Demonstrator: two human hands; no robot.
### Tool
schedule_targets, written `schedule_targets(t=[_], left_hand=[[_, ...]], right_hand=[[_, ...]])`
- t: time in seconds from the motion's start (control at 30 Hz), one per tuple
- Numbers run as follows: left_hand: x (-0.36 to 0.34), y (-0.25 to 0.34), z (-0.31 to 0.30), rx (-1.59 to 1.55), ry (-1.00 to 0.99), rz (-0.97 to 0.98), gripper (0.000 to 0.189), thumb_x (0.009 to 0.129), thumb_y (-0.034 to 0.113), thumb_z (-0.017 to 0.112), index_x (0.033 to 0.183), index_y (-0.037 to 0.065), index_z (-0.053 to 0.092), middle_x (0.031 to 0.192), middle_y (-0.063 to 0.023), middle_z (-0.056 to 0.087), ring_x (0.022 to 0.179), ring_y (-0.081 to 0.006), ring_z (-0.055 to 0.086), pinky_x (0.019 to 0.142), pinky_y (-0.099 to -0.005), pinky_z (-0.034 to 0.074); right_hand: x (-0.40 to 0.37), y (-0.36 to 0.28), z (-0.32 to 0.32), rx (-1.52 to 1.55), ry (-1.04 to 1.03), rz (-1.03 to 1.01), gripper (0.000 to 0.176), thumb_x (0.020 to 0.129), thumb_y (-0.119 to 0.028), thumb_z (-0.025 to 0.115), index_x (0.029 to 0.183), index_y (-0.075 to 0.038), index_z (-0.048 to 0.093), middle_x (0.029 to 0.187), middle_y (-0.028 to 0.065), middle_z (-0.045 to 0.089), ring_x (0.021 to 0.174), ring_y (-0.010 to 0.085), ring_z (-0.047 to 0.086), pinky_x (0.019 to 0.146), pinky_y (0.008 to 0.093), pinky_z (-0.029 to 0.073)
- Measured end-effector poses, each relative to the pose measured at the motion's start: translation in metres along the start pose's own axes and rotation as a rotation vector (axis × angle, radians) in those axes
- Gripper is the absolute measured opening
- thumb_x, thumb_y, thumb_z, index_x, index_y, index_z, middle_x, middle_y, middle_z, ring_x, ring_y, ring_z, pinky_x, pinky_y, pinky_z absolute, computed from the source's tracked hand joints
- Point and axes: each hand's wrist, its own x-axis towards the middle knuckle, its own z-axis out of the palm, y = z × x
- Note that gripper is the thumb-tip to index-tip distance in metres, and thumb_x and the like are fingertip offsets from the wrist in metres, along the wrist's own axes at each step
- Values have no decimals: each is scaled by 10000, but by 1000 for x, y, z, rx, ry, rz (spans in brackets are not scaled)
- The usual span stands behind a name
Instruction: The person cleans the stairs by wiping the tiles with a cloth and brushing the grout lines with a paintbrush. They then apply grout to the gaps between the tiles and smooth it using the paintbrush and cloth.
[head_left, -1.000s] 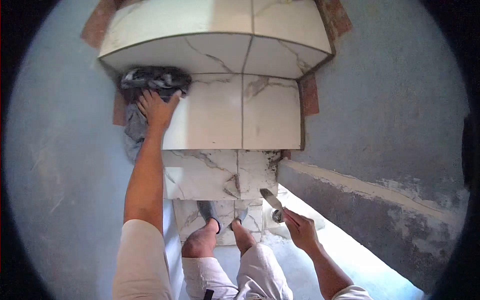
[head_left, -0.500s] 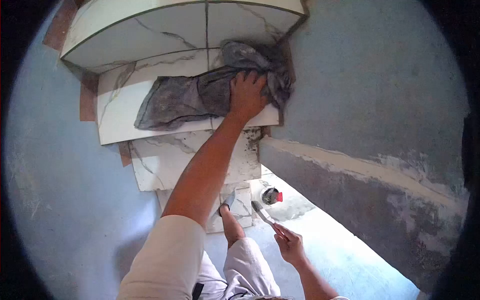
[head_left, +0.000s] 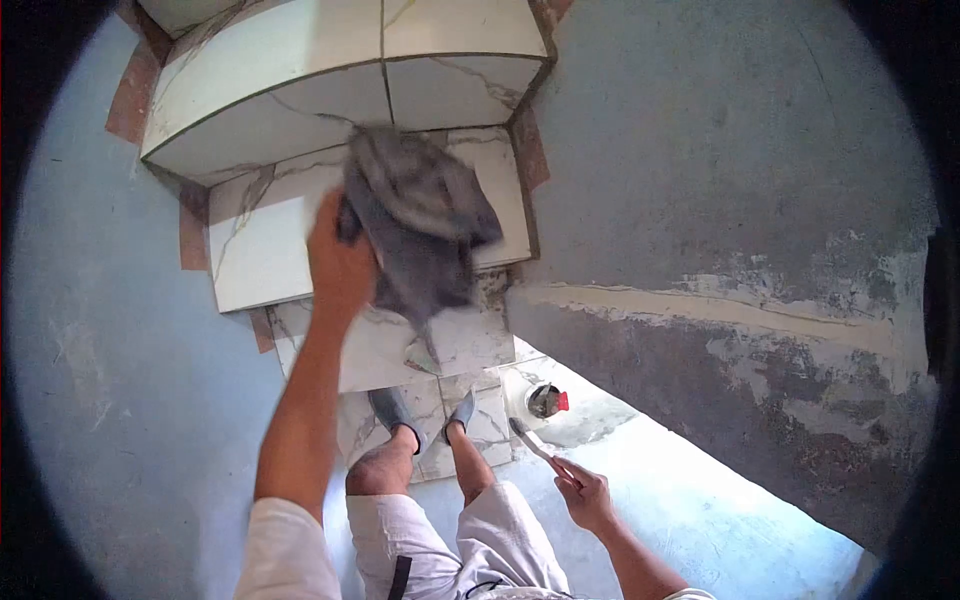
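Note:
My left hand (head_left: 343,262) is closed on a dark grey cloth (head_left: 425,215), which hangs bunched and motion-blurred above the marble-patterned stair tread (head_left: 262,245). A lower corner of the cloth overlaps the step below in this view. Down by my right leg, my right hand (head_left: 584,497) grips the reddish handle of a paintbrush (head_left: 534,441). Its pale middle and dark bristle end point up and left, close to a small round container (head_left: 544,400) with something red at its rim.
Curved white tiled stairs (head_left: 350,50) rise ahead. My feet in grey shoes (head_left: 397,412) stand on tile at the bottom. A grey slanted wall (head_left: 700,390) with a rough plaster strip borders the right; a bluish wall (head_left: 120,330) borders the left.
My left hand has lifted the cloth off the tread and swung it left and nearer. My right hand with the brush has barely moved. Both feet now show.

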Motion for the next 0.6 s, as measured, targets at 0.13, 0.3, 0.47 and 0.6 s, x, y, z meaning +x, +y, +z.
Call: schedule_targets(t=[0.13, 0.3, 0.47, 0.6], left_hand=[[98, -21, 55, 575, 55, 489, 510, 859, 228, 617, 1320, 51, 491, 1245, -221, 541, 1213, -329, 484, 983, -448, 416], [95, -68, 165, 906, -51, 410, 572, 820, 337, 657, 1307, 75, 512, 1266, -213, 515, 1197, -343, 489, 975, -490, 415], [101, -77, 219, 840, -161, 334, 519, 815, 339, 650, 1240, 57, 558, 1210, -209, 536, 1155, -349, 520, 953, -547, 413], [104, -87, 208, 1044, -370, 639, 311, 772, 253, 625, 1011, 58, 662, 1036, -177, 621, 1100, -321, 542, 913, -564, 393]], right_hand=[[1, 17, 10, 49, 11, 37, 336, 890, -120, 608, 1218, -48, 612, 1041, 204, 685, 943, 257, 691, 801, 340, 532], [-5, 21, 9, -16, 5, 205, 329, 892, -143, 613, 1208, -52, 619, 1042, 179, 693, 925, 249, 696, 782, 329, 530], [-4, 46, 9, -39, 47, 227, 328, 891, -158, 607, 1201, -51, 624, 954, 161, 707, 818, 196, 688, 734, 315, 520], [5, 33, 10, -17, 25, 248, 339, 891, -154, 611, 1216, -57, 615, 887, 127, 710, 721, 142, 634, 689, 309, 501]])
